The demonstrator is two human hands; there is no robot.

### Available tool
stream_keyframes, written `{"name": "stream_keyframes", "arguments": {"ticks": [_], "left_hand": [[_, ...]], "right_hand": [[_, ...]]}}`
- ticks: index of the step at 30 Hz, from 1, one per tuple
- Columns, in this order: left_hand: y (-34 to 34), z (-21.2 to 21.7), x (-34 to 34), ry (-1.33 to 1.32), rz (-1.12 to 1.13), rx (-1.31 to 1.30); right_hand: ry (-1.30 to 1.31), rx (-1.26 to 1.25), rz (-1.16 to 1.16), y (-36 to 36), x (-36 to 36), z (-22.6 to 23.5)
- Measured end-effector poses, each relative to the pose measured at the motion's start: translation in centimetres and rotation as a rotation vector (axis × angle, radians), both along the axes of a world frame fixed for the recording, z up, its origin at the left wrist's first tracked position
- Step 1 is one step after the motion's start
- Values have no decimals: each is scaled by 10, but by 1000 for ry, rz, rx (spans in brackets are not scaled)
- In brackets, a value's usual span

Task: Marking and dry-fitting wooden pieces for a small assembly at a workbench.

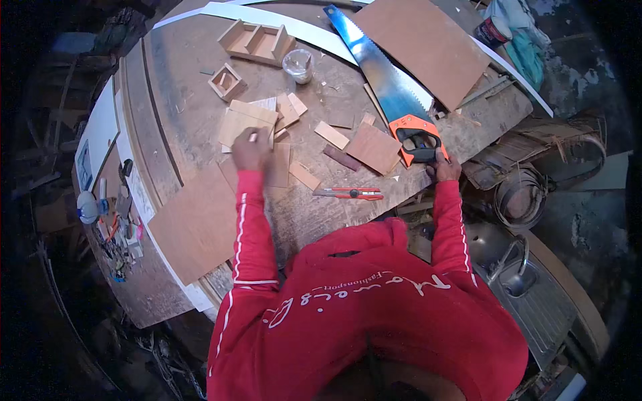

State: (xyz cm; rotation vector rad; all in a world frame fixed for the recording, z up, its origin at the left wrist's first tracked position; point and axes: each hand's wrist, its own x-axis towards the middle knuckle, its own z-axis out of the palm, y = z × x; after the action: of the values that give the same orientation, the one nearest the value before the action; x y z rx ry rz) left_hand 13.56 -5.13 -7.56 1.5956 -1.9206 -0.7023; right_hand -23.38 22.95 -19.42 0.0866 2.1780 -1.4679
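My left hand (251,150) is over a pile of thin wooden pieces (249,119), its fingers curled and slightly blurred; what they hold, if anything, is hidden. At the table's right edge, my right hand (447,168) closes on the end of the orange and black handle of a handsaw (382,72). The saw's blade points away to the far left and lies across the tabletop. Between my hands are a square wooden piece (374,147), a pale small block (332,135), a dark reddish strip (342,158) and a red utility knife (350,193).
A divided wooden box (257,43), a small wooden box (227,82) and a clear plastic cup (298,65) stand farther back. A large brown board (421,47) lies beyond the saw. Beyond the table at right is a metal sink (535,304); small tools (120,224) lie at far left.
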Motion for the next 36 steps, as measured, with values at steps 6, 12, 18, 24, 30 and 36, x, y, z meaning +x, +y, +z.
{"name": "stream_keyframes", "arguments": {"ticks": [6,12,18,24,30,36], "left_hand": [[8,-23,-107,261,-317,341],[-5,-29,-193,-83,-278,234],[-10,-43,-241,-164,-259,347],[-16,-42,-264,-71,-224,552],[-5,-44,-271,-95,-257,552],[4,-52,-265,-152,-350,426]], "right_hand": [[-174,-377,-110,-4,14,44],[-99,-523,-184,-11,-10,73],[-102,-517,-181,-18,-45,64],[-125,-490,-218,-26,-47,44],[-120,-468,-272,-30,-45,40],[-227,-590,-335,-32,-51,47]]}}
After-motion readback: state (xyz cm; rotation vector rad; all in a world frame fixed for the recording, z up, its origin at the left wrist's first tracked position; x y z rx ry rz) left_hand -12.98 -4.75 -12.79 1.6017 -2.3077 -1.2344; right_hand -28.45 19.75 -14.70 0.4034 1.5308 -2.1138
